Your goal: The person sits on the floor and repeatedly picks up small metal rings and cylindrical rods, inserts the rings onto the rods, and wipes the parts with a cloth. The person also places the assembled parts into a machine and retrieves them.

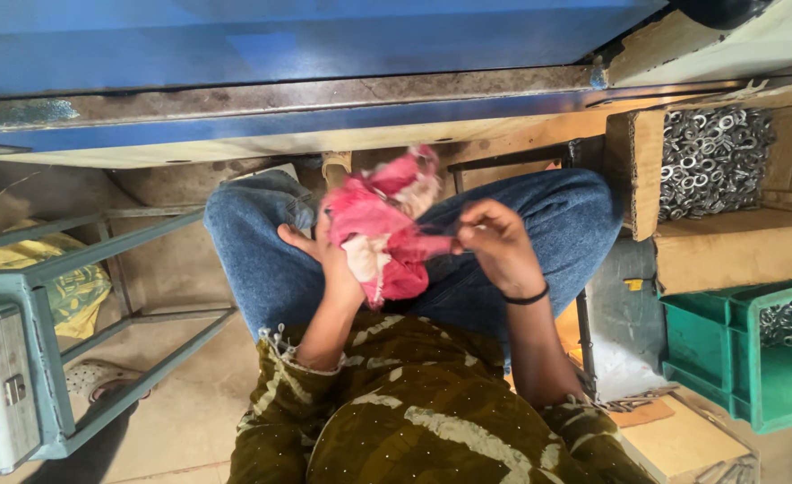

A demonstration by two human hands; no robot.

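**Pink rag bunched between both hands, over the lap**

Pink rag (380,235) sits mid-frame, held up above the knees. We see soft woven cloth, crumpled, pink with pale off-white patches and frayed threads at the lower edge. Our judgement: it is held clear of the lap so both hands can work the folds.

Left hand (324,255) is under and behind the rag, palm cupping the bundle, fingers mostly hidden by cloth, thumb sticking out to the side. It is grasping the rag from below. Right hand (496,242) has fingers curled in, pinching a pink corner pulled out to the side; thin black band (529,296) on that wrist.

Blue jeans (539,224) cover both raised knees; denim, slightly creased. Olive-green top (423,412) with pale streaks and tiny dots, sleeve hems frayed.

Around us:
- Blue-painted metal workbench edge (279,108) overhead, chipped paint, bare rusty strip.
- Cardboard box (727,224) at right, open, with a heap of small shiny metal rings (710,161), likely washers; within reach of the right side.
- Green plastic crate (736,358) below it, more metal rings in one compartment.
- Grey-green metal stool frame (73,296) at left, yellow bag (73,287) behind it.
- Floor is dusty concrete with cardboard scraps.
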